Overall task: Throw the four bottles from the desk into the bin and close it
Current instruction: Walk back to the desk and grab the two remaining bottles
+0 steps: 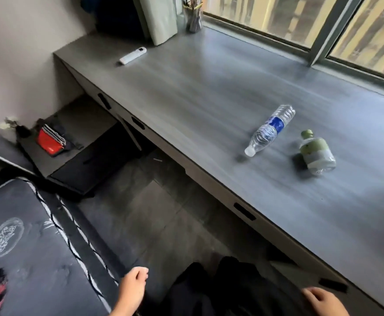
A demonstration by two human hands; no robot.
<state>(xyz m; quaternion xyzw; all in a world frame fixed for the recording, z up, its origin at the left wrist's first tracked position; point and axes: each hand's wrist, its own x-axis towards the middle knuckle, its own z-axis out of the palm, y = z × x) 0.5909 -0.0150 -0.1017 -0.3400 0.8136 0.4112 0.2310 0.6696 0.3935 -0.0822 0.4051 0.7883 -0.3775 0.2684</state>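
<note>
Both hands low and empty, left hand loosely curled, right hand fingers loose. Clear water bottle lies on its side on the desk, green-capped bottle just beside it; a clumsy grab could roll either one off the edge, and no bin in view.

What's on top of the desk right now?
On the desk lie a clear water bottle with a blue label, a smaller green-capped bottle, a white remote, and a cup of pens near the window. The desk's right end runs out of view.
</note>
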